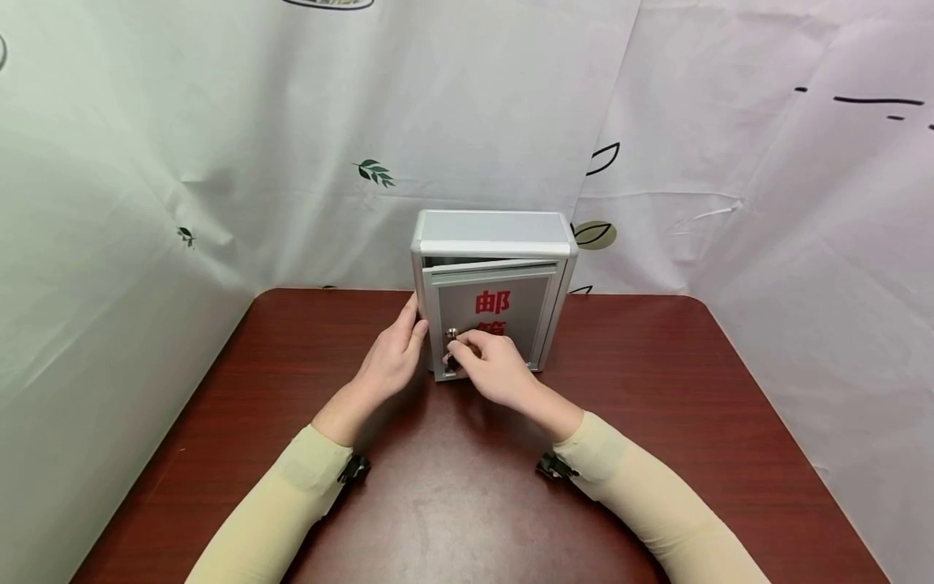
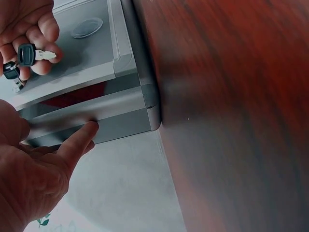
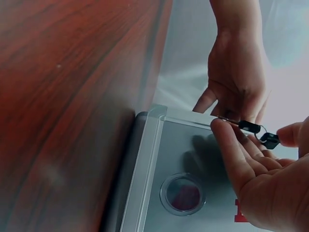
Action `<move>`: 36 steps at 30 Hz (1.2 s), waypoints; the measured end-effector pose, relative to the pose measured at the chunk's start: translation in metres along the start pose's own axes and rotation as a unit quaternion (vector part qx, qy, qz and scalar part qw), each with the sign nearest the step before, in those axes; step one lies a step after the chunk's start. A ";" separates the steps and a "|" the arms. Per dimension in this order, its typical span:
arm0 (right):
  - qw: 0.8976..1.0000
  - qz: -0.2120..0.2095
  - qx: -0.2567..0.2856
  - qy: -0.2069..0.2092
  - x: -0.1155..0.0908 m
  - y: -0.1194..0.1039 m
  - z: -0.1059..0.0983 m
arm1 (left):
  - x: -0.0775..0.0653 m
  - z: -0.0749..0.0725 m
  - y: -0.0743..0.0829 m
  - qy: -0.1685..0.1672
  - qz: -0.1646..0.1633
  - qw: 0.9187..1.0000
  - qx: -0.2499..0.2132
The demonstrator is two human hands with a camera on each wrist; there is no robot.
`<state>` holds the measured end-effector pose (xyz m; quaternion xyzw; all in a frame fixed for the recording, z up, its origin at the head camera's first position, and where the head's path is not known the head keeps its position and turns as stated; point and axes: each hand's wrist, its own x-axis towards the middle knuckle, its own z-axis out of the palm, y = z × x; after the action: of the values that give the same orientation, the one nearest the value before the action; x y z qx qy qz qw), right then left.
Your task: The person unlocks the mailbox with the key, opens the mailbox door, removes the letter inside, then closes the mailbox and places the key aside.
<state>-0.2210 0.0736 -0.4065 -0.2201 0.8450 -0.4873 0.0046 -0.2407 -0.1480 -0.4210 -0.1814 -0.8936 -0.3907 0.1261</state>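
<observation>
A silver metal mailbox (image 1: 496, 233) with red characters stands upright on the table, its front door (image 1: 536, 312) slightly ajar along the top and left. My left hand (image 1: 390, 353) rests against the box's left side; a straight fingertip touches the frame edge in the left wrist view. At the door's lower left, my right hand (image 1: 496, 369) holds two black-headed keys (image 3: 249, 127) on a ring, just below the round lock (image 1: 452, 333). One key's silver blade (image 2: 46, 55) shows bare across the fingers. A round window (image 3: 182, 194) sits low in the door.
The box stands on a dark red wooden table (image 1: 642, 365), near its back edge. White printed cloth (image 1: 474, 105) hangs behind and at both sides. Black wrist straps (image 1: 557, 466) are worn over both pale sleeves.
</observation>
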 end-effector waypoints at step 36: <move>0.992 -0.044 0.082 -0.082 -0.038 0.011 -0.022 | 0.000 0.001 0.000 0.007 -0.004 1.000 -0.004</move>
<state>-0.1960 0.1104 -0.4121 -0.2951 0.7887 -0.5348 0.0698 -0.2407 -0.1472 -0.4218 -0.1760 -0.8917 -0.3961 0.1302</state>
